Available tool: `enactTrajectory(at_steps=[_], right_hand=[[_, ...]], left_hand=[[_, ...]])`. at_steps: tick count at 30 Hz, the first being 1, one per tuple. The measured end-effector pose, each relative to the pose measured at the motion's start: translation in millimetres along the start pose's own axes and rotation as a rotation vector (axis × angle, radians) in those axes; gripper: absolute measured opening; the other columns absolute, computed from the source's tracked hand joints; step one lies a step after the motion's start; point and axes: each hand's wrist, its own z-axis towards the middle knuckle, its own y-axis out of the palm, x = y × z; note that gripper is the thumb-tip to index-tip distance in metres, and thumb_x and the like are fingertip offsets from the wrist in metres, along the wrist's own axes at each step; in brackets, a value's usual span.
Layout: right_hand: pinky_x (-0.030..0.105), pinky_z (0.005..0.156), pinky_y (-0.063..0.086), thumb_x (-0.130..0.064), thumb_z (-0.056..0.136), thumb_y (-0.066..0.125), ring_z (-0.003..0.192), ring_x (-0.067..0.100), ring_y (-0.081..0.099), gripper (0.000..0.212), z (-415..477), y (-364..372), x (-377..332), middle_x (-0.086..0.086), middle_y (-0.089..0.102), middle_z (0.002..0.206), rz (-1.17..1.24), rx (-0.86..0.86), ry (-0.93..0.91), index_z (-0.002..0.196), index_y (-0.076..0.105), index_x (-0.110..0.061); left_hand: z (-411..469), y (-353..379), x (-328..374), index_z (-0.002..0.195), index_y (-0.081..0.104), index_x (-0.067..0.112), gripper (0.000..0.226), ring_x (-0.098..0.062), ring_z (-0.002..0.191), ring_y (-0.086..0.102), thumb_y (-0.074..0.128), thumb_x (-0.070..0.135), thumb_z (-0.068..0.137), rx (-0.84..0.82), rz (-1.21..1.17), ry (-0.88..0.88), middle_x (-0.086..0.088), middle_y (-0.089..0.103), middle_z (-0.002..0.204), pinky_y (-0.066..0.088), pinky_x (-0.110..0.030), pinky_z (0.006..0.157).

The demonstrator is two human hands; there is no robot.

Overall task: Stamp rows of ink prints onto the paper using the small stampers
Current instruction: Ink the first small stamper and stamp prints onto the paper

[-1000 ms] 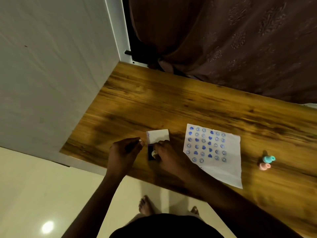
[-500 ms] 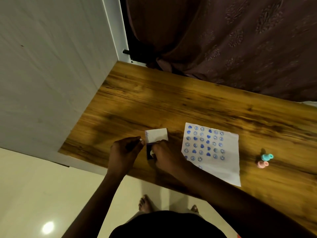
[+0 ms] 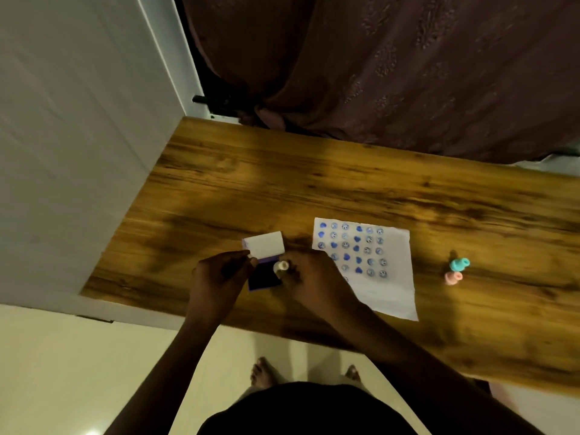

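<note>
A white paper lies on the wooden table, covered with rows of blue heart and smiley prints. Left of it sits an open ink pad with a dark blue surface and its white lid flipped up behind. My right hand pinches a small cream stamper held down on the pad. My left hand grips the pad's left edge. A teal stamper and a pink stamper lie on the table right of the paper.
A white wall panel borders the table's left end. A brown patterned curtain hangs behind the far edge. My bare feet show on the pale floor below the near edge.
The hands have stayed on the ink pad. The cream stamper in my right hand now shows more plainly above the pad. The camera view has shifted slightly.
</note>
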Motion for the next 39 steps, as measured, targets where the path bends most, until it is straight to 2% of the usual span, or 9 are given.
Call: enactTrajectory(at_steps=[3,5,9,14,21,25,30,35,39], right_hand=[[0.024,0.084,0.058,-0.040,0.095,0.064,0.091,0.004,0.069,0.019,-23,-19,26,-0.009,0.075,0.101,-0.006,0.055,0.126,0.108,0.069,-0.027],[0.021,0.084,0.057,-0.038,0.093,0.068,0.092,0.006,0.070,0.020,-37,-29,45,-0.008,0.075,0.104,-0.055,0.082,0.213,0.109,0.069,-0.025],[0.015,0.080,0.048,-0.032,0.093,0.069,0.092,0.008,0.070,0.019,-58,-46,79,-0.005,0.075,0.107,-0.132,0.092,0.337,0.108,0.070,-0.020],[0.023,0.085,0.054,-0.030,0.095,0.065,0.098,0.013,0.070,0.023,-67,-50,100,-0.001,0.074,0.112,-0.178,0.078,0.397,0.114,0.070,-0.018],[0.028,0.089,0.056,-0.032,0.095,0.065,0.103,0.017,0.071,0.025,-64,-45,108,0.000,0.074,0.116,-0.205,0.036,0.397,0.116,0.067,-0.018],[0.029,0.090,0.057,-0.034,0.095,0.063,0.102,0.017,0.070,0.025,-63,-42,112,0.000,0.074,0.115,-0.210,0.020,0.374,0.114,0.067,-0.018],[0.026,0.087,0.055,-0.033,0.095,0.063,0.099,0.017,0.071,0.022,-61,-41,115,0.001,0.075,0.112,-0.212,0.019,0.358,0.111,0.068,-0.017],[0.029,0.097,0.053,-0.032,0.095,0.063,0.111,0.019,0.068,0.029,-60,-39,114,0.001,0.072,0.122,-0.242,0.011,0.353,0.120,0.068,-0.017],[0.029,0.097,0.054,-0.030,0.091,0.068,0.112,0.019,0.069,0.034,-57,-38,112,0.000,0.072,0.124,-0.227,0.001,0.360,0.123,0.067,-0.019]], left_hand=[[-2,15,12,0.113,0.075,0.030,0.026,0.007,0.097,0.075,0.076,0.033,0.087,-0.054,-0.104,-0.038,0.007,0.078,0.111,0.061,-0.015,0.080],[-2,27,20,0.104,0.072,0.046,0.022,0.007,0.099,0.074,0.077,0.037,0.085,-0.079,-0.140,-0.057,0.021,0.075,0.106,0.060,-0.014,0.082],[-1,54,23,0.094,0.070,0.061,0.039,-0.001,0.102,0.075,0.083,0.024,0.086,-0.115,-0.187,-0.106,0.026,0.076,0.094,0.059,-0.029,0.091],[-3,75,28,0.089,0.072,0.056,0.037,-0.001,0.100,0.075,0.085,0.022,0.084,-0.177,-0.196,-0.116,0.021,0.080,0.097,0.060,-0.041,0.096],[0,87,33,0.088,0.067,0.064,0.047,-0.002,0.099,0.074,0.083,0.020,0.086,-0.211,-0.151,-0.094,0.038,0.074,0.093,0.056,-0.028,0.090],[1,89,33,0.085,0.068,0.063,0.044,0.012,0.096,0.071,0.083,0.022,0.085,-0.203,-0.127,-0.100,0.034,0.075,0.089,0.052,-0.014,0.082],[2,90,35,0.087,0.065,0.067,0.048,0.019,0.096,0.069,0.083,0.022,0.086,-0.200,-0.119,-0.107,0.044,0.071,0.093,0.052,-0.005,0.074],[3,95,34,0.085,0.070,0.062,0.045,0.022,0.095,0.067,0.082,0.019,0.087,-0.227,-0.111,-0.135,0.044,0.072,0.093,0.048,0.003,0.070],[6,99,33,0.087,0.072,0.045,0.023,0.025,0.089,0.066,0.083,0.025,0.087,-0.233,-0.076,-0.158,0.043,0.072,0.087,0.050,0.002,0.067]])
